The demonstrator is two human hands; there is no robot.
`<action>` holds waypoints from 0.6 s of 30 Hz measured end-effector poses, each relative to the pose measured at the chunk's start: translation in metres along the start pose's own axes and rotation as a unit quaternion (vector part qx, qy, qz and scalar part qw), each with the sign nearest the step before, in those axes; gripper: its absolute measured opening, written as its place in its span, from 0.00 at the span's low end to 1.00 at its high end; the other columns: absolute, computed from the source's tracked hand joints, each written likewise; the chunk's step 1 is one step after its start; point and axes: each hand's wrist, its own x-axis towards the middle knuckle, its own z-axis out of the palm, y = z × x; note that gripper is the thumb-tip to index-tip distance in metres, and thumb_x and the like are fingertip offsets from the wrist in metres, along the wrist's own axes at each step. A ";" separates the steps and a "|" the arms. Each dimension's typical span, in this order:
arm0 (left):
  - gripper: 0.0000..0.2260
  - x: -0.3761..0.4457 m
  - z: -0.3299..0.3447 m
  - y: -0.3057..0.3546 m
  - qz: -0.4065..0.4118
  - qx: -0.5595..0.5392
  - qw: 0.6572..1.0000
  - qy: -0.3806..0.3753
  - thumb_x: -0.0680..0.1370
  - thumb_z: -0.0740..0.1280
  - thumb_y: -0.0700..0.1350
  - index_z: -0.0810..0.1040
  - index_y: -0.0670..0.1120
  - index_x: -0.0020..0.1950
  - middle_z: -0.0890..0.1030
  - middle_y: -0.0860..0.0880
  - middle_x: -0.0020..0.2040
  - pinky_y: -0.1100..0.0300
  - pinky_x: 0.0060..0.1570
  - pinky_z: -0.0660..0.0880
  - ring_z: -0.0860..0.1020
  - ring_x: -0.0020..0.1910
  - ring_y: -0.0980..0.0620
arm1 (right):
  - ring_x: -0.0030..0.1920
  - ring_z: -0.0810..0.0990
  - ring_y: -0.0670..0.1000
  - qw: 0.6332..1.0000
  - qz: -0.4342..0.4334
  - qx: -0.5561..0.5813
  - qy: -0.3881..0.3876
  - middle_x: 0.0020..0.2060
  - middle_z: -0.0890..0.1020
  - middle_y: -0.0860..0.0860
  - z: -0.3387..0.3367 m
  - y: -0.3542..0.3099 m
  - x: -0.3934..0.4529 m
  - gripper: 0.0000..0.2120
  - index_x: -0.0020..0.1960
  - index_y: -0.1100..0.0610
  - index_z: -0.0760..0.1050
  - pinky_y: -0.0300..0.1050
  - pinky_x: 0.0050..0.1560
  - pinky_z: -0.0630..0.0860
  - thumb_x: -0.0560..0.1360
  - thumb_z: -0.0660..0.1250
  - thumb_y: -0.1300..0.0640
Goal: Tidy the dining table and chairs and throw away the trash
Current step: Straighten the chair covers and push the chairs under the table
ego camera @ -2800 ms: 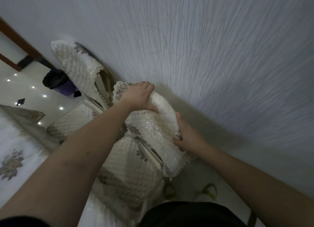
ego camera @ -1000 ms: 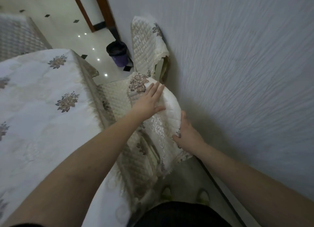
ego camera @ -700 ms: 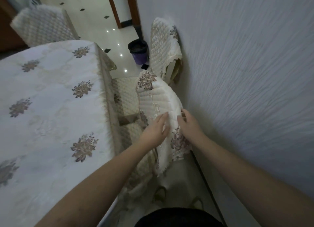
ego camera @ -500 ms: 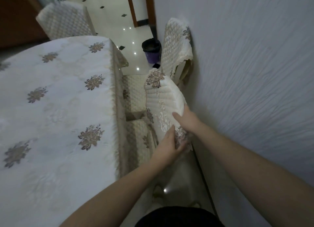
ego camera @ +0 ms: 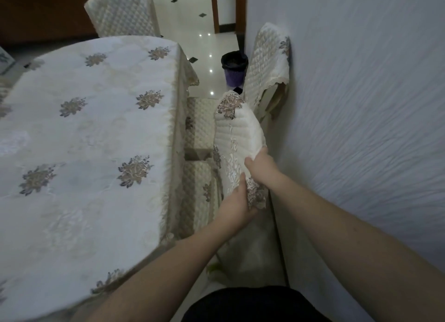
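Observation:
A cream quilted chair cover (ego camera: 238, 131) with flower embroidery drapes the backrest of the near chair, between the dining table (ego camera: 81, 138) and the wall. My left hand (ego camera: 234, 202) grips the cover's lower fringed edge from the left. My right hand (ego camera: 261, 166) is closed on its right side, a little higher. The near chair's quilted seat (ego camera: 197, 194) shows under the table's edge. A second covered chair (ego camera: 266, 66) stands further along the wall, its cover hanging loose at one corner.
A purple trash bin (ego camera: 234, 67) with a black liner stands on the shiny tiled floor beyond the chairs. A third covered chair (ego camera: 121, 12) sits at the table's far end. The white textured wall (ego camera: 361, 129) is close on the right, leaving a narrow gap.
The view has swung up from the wall to take in the table and floor. My left hand slid from the top of the cover down to its lower edge.

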 end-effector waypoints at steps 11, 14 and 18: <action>0.48 0.012 -0.016 -0.009 0.034 -0.010 0.997 -0.074 0.74 0.69 0.53 0.35 0.45 0.77 0.78 0.41 0.60 0.57 0.41 0.68 0.78 0.52 0.42 | 0.55 0.76 0.61 1.000 0.007 0.016 -0.014 0.62 0.74 0.62 -0.006 -0.003 0.005 0.30 0.74 0.63 0.50 0.47 0.46 0.71 0.80 0.59 0.51; 0.56 0.015 -0.023 -0.018 0.040 -0.048 0.987 -0.148 0.70 0.74 0.57 0.30 0.48 0.76 0.70 0.42 0.71 0.59 0.54 0.70 0.74 0.64 0.44 | 0.49 0.75 0.59 1.000 0.006 0.013 -0.022 0.61 0.74 0.62 -0.008 -0.002 0.007 0.32 0.74 0.64 0.48 0.49 0.45 0.72 0.80 0.59 0.50; 0.63 0.018 -0.028 -0.024 0.057 -0.052 0.977 -0.197 0.65 0.78 0.57 0.25 0.54 0.73 0.64 0.43 0.75 0.52 0.66 0.68 0.68 0.70 0.45 | 0.53 0.75 0.61 1.000 -0.009 0.004 -0.020 0.63 0.73 0.63 -0.011 -0.002 0.014 0.33 0.74 0.65 0.48 0.49 0.48 0.72 0.80 0.59 0.49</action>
